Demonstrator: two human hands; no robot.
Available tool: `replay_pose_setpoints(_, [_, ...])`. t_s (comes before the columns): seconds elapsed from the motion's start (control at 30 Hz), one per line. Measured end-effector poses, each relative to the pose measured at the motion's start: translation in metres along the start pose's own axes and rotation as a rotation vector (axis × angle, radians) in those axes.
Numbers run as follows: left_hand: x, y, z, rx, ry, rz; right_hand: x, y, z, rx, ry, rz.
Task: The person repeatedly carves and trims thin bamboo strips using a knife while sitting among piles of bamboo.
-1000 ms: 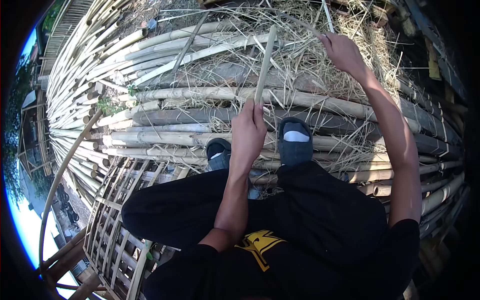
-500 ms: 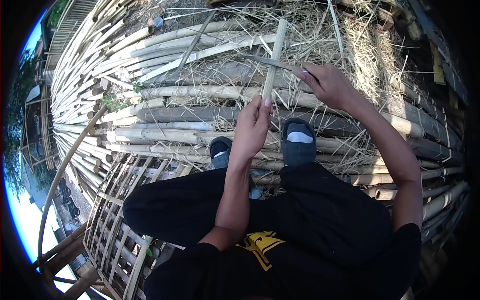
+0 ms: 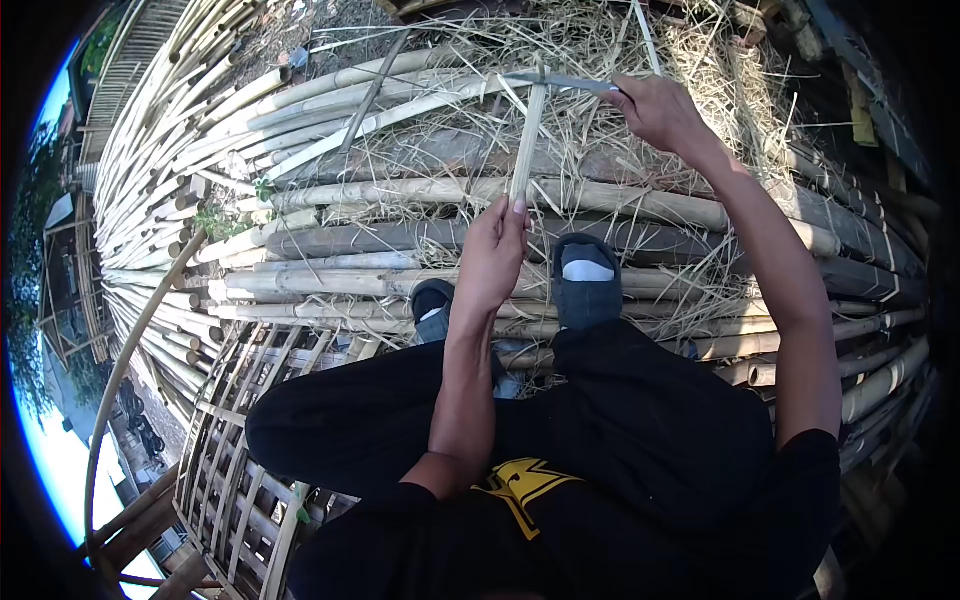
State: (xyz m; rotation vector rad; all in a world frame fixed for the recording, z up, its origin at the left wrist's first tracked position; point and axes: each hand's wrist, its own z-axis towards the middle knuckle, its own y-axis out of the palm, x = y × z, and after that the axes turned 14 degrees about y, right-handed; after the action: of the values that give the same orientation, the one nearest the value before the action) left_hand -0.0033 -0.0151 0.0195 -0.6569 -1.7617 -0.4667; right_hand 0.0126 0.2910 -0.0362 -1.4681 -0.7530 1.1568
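My left hand (image 3: 495,250) is closed round the near end of a pale bamboo strip (image 3: 528,145), which points away from me. In my right hand (image 3: 657,112) is a knife (image 3: 565,82), its fingers wrapped round the handle, which is mostly hidden. The blade lies across the strip close to its far end, pointing left. Below the strip are dry shavings (image 3: 590,150) scattered over bamboo poles.
Long bamboo poles (image 3: 380,192) run side by side under my slippered feet (image 3: 588,285). A woven bamboo lattice (image 3: 235,450) stands at lower left, beside a curved pole (image 3: 125,350). A thin stick (image 3: 375,90) lies across the poles ahead.
My right hand and the knife have moved away from me along the strip, from its middle to near its far end. The left hand keeps its hold, shifting slightly left with the view.
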Motion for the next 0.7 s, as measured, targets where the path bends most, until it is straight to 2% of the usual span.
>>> replay_pose_setpoints(0.03, [0.007,-0.001,-0.004,-0.011,-0.058,-0.120,0.028,-0.012,0.019,-0.095,0.440,0.143])
replay_pose_setpoints(0.07, [0.020,-0.002,-0.013,-0.041,-0.062,-0.171,0.083,-0.026,0.038,0.028,0.463,-0.082])
replay_pose_setpoints(0.1, [0.021,-0.005,-0.013,-0.034,-0.069,-0.157,0.114,-0.050,0.043,0.171,0.487,-0.088])
replay_pose_setpoints(0.13, [0.022,-0.006,-0.010,-0.009,0.005,-0.124,0.148,-0.059,0.048,0.397,0.395,-0.069])
replay_pose_setpoints(0.17, [0.023,-0.007,-0.005,0.009,0.090,-0.096,0.135,-0.086,0.041,0.379,0.498,0.137])
replay_pose_setpoints(0.23, [0.011,-0.006,0.000,0.022,0.094,-0.088,0.115,-0.101,0.033,0.401,0.536,0.203])
replay_pose_setpoints(0.3, [0.005,0.000,0.000,0.010,0.116,-0.006,0.075,-0.081,0.016,0.434,0.309,0.231])
replay_pose_setpoints(0.37, [0.008,0.002,-0.002,0.019,0.121,0.030,0.018,-0.070,-0.009,0.012,0.289,0.350])
replay_pose_setpoints(0.43, [0.006,0.003,0.001,0.091,0.205,0.305,-0.036,-0.062,-0.026,-0.123,0.142,0.371])
replay_pose_setpoints(0.5, [0.014,0.007,0.000,0.072,0.185,0.380,-0.065,-0.061,-0.034,-0.256,0.072,0.319])
replay_pose_setpoints(0.57, [0.019,0.014,-0.005,0.111,0.264,0.544,-0.067,-0.048,-0.036,-0.221,0.037,0.326])
replay_pose_setpoints(0.63, [0.019,0.016,-0.006,0.120,0.265,0.573,-0.065,-0.036,-0.030,-0.177,-0.007,0.324])
replay_pose_setpoints(0.7, [0.020,0.017,-0.007,0.127,0.264,0.593,-0.047,-0.027,-0.023,-0.022,-0.086,0.158])
